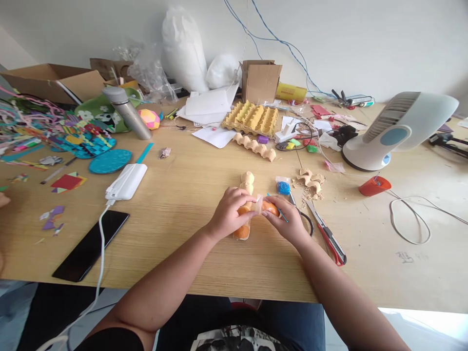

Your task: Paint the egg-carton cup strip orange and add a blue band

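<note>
My left hand [231, 210] pinches the end of a clear plastic wrapper [259, 204]. My right hand [289, 219] grips the packet of orange clay [269, 208] that the wrapper belongs to, and a thin blue stick [282, 214] lies along its fingers. Below and behind my left hand is a strip of egg carton [247, 179], its near cups covered in orange, its far cups bare; my fingers hide the middle. A packet of blue clay [283, 187] lies just beyond my right hand. Scissors, partly hidden, show a black handle [307, 222] beside my right wrist.
A red utility knife [332, 241] and carton scraps [310, 181] lie to the right, near a red cup [375, 185] and a white fan [395, 129]. Egg cartons [252, 118] stand behind. Leftward are a power bank [127, 182], a phone [91, 246] and another person's hand [3, 200].
</note>
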A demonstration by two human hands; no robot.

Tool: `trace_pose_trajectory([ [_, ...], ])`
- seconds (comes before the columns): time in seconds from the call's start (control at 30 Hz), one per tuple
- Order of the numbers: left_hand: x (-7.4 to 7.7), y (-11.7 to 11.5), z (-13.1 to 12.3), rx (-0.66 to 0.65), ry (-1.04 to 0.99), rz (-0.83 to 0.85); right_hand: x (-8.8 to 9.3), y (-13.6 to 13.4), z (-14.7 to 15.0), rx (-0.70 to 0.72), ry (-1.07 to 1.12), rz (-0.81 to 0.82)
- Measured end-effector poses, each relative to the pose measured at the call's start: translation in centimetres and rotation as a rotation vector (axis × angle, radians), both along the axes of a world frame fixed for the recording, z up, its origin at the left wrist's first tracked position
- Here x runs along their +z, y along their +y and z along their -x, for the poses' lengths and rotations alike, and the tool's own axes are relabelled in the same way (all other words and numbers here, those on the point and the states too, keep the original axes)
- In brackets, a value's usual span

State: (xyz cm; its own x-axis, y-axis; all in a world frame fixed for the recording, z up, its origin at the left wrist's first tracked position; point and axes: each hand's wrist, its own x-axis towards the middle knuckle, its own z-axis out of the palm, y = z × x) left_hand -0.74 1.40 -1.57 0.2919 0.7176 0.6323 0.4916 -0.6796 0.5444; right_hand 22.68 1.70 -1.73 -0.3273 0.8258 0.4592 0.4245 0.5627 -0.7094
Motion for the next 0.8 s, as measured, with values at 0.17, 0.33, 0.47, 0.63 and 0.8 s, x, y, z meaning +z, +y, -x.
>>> trace_pose_trajectory([
  [0.17,0.49,-0.3,0.01,0.027,-0.038,-0.079,-0.46,-0.15,0.47,0.056,0.049,0.041],
  [0.33,0.76,-0.35,0.06,-0.003,0.012,-0.12,-0.51,-0.31,0.52,0.122,0.093,0.1],
  [0.47,0.87,-0.37,0.05,-0.01,0.007,-0.18,-0.51,-0.44,0.58,0.109,0.116,0.156],
  [0.63,0.99,-0.43,0.11,-0.014,0.021,-0.184,-0.02,-0.5,0.43,0.11,0.106,0.193],
  [0.8,0.96,-0.44,0.36,0.019,0.089,-0.161,0.4,-0.43,0.4,0.135,0.08,0.229],
])
